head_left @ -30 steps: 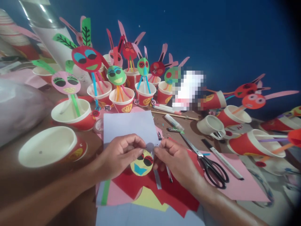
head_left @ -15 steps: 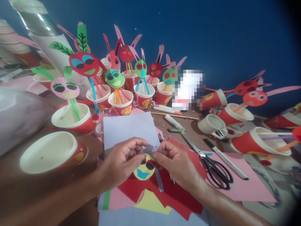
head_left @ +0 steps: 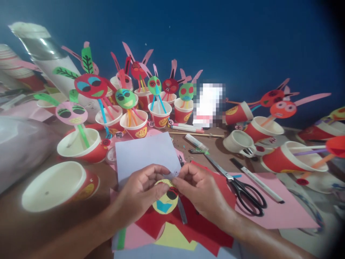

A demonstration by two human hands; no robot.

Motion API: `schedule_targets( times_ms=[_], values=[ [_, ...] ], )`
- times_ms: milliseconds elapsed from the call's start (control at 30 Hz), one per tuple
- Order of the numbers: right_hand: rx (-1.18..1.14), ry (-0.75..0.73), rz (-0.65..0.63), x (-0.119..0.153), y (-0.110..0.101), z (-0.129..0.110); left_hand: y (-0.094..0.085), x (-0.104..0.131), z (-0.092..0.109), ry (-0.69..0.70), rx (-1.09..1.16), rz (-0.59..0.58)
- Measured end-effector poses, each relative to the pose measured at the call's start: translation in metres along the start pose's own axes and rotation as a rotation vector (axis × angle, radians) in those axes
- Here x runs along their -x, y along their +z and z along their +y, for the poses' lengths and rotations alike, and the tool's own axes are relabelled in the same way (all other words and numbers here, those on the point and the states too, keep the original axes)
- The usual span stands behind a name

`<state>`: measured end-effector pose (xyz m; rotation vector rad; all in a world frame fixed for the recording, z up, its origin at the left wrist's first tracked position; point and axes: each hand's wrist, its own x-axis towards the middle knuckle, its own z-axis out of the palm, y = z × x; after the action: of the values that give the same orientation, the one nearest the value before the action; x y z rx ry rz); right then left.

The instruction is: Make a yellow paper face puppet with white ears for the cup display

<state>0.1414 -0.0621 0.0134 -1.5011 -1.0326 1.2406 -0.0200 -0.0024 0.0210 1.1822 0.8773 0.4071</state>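
Note:
A round yellow paper face [head_left: 163,206] with a blue mouth and red-and-black eyes is low in the middle, over red paper. My left hand [head_left: 144,187] grips its upper left part, the thumb lying across one eye. Close by, my right hand [head_left: 198,185] is closed in a pinch at the upper right edge of the face. Whatever sits between its fingertips is too small or hidden to make out. Under and around my hands lie red paper [head_left: 205,223], a yellow paper scrap [head_left: 178,235] and a white sheet [head_left: 142,153].
Black-handled scissors [head_left: 246,196] and a marker [head_left: 262,185] lie at the right, partly on pink paper [head_left: 285,212]. Behind stand several paper cups with paper-faced figures, a white mug [head_left: 238,142] and a glue stick [head_left: 196,142]. An empty-looking paper cup [head_left: 58,187] rests at the left.
The view has shifted slightly, so the background sits lower and further left. My left thumb has moved further over the left eye of the yellow face; the right hand keeps its pinch.

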Motion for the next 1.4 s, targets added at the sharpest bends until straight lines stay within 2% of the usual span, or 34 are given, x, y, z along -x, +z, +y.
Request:
schedule_targets(
  times_ms=[67,300,533,900,1067,1400],
  values=[
    [0.031,-0.011,0.003,0.001,0.0,-0.001,0.001,0.001,0.0,-0.037,0.037,-0.046],
    [0.109,-0.031,-0.03,0.005,0.002,-0.002,0.002,0.001,0.003,-0.188,0.006,-0.087],
    [0.134,-0.053,-0.022,0.006,0.002,-0.005,-0.002,0.004,0.007,-0.21,-0.182,-0.059],
    [-0.109,0.073,-0.033,-0.004,-0.004,-0.001,-0.002,0.0,-0.003,-0.137,0.062,-0.018],
    [-0.185,0.127,-0.041,-0.005,-0.003,-0.005,-0.001,0.001,0.0,-0.146,0.072,-0.011],
    [-0.159,0.106,-0.016,-0.003,-0.001,-0.007,0.001,0.0,-0.001,-0.183,-0.04,-0.012]
  ],
)
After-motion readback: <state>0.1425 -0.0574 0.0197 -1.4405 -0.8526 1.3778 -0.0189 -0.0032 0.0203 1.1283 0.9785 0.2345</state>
